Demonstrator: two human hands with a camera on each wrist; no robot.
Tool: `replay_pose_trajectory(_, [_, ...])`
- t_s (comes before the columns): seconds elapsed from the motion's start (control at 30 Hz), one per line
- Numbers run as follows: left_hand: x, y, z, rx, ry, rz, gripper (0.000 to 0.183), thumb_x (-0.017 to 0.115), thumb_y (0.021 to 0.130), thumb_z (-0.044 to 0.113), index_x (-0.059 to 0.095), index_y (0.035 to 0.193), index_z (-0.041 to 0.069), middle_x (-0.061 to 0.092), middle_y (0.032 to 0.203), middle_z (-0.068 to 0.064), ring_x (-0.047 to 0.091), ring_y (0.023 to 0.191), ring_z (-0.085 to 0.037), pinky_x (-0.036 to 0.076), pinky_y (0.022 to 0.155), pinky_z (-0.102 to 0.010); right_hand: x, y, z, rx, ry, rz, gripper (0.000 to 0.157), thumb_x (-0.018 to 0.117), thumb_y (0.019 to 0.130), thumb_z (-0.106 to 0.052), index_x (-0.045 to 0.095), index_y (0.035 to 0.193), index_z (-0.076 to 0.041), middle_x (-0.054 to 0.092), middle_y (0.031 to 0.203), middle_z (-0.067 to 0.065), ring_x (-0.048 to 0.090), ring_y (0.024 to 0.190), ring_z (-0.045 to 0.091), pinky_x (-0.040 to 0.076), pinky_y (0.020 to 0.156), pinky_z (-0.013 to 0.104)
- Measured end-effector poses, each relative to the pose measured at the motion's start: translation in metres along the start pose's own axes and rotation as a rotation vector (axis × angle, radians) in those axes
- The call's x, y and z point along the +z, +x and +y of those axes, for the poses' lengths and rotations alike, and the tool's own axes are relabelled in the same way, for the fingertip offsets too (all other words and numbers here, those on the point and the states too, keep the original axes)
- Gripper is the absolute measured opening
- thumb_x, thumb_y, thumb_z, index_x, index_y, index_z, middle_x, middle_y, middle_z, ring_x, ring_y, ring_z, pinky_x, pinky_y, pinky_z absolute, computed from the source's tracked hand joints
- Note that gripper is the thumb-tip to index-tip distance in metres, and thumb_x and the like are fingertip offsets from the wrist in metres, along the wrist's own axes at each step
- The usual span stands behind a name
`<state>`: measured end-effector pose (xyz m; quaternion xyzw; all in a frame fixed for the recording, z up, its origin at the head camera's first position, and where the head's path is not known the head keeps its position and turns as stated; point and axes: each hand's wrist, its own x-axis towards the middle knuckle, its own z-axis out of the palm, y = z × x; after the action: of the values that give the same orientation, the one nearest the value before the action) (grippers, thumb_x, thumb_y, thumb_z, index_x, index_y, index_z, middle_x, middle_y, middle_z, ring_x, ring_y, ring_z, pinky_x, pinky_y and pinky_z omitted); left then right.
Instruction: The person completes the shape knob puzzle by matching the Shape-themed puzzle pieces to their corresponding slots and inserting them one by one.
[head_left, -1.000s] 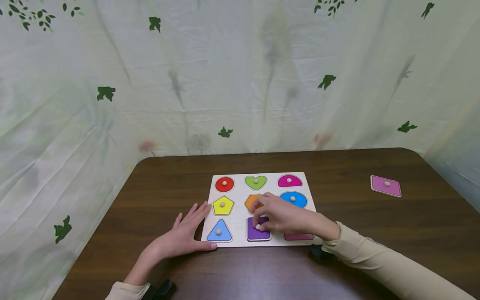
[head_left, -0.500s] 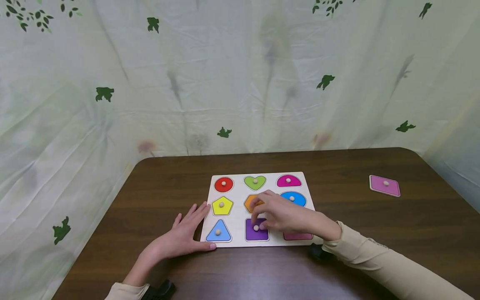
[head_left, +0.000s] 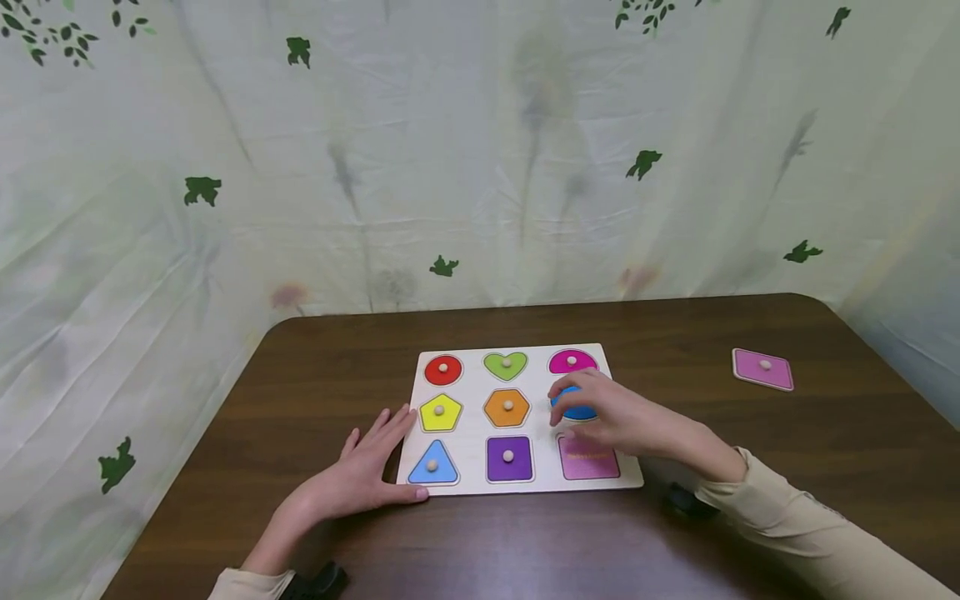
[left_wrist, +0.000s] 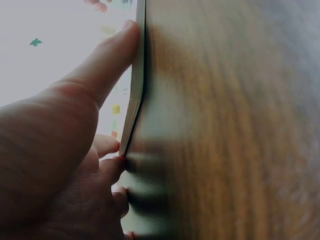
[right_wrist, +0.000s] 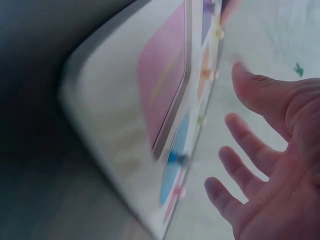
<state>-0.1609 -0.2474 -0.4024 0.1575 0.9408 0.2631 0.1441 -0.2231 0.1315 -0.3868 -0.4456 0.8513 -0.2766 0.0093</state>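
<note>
A white shape puzzle board (head_left: 471,450) lies flat on the table. My left hand (head_left: 352,479) rests at its left edge, fingers spread, thumb on the front left corner. Over the board's right side hovers my right hand (head_left: 626,417), fingers loosely bent and holding nothing, partly covering the blue oval piece (head_left: 577,412). Below that hand shows the pink rectangular recess (head_left: 592,465), with no knobbed piece in it. The purple square piece (head_left: 509,467) sits in its slot. A pink rectangle piece (head_left: 750,367) with a knob lies apart at the table's right.
Other knobbed pieces sit in the board: a blue triangle (head_left: 435,462), a yellow pentagon (head_left: 441,421), an orange hexagon (head_left: 495,408), a red circle (head_left: 442,377), a green heart (head_left: 495,363) and a magenta half circle (head_left: 562,358). A patterned curtain (head_left: 465,167) hangs behind the brown table (head_left: 337,358).
My right hand has let go of the purple square's knob, which settled into its slot, and moved right over the blue oval and pink recess. My left hand stays at the board's edge.
</note>
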Motion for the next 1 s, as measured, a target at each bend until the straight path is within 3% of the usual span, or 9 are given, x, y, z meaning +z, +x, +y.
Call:
replay_pose_trajectory(0.47, [-0.001, 0.000, 0.003, 0.008, 0.007, 0.003, 0.108, 0.076, 0.076, 0.058, 0.022, 0.157, 0.010, 0.016, 0.163, -0.013, 0.002, 0.148, -0.039, -0.002, 0.107, -0.071, -0.022, -0.046, 0.020, 0.180, -0.016, 0.071, 0.024, 0.080, 0.082, -0.011, 0.072, 0.101, -0.022, 0.058, 0.125, 0.004, 0.046, 0.119, 0.026, 0.047, 0.092, 0.046])
replay_pose_trajectory(0.73, [-0.002, -0.001, 0.004, 0.010, 0.005, 0.005, 0.108, 0.076, 0.077, 0.058, 0.022, 0.157, 0.010, 0.016, 0.163, -0.013, 0.002, 0.148, -0.039, -0.002, 0.107, -0.071, -0.030, -0.071, 0.035, 0.235, -0.069, 0.224, 0.028, 0.082, 0.078, -0.004, 0.072, 0.100, -0.018, 0.059, 0.124, 0.011, 0.047, 0.120, 0.032, 0.042, 0.096, 0.055])
replay_pose_trajectory(1.0, [0.000, 0.001, 0.003, 0.007, 0.008, 0.006, 0.108, 0.076, 0.076, 0.058, 0.022, 0.157, 0.010, 0.016, 0.162, -0.014, 0.002, 0.148, -0.039, -0.002, 0.107, -0.071, -0.043, -0.094, 0.047, 0.273, -0.138, 0.386, 0.023, 0.080, 0.081, -0.005, 0.072, 0.100, -0.014, 0.059, 0.123, 0.011, 0.048, 0.117, 0.033, 0.041, 0.090, 0.050])
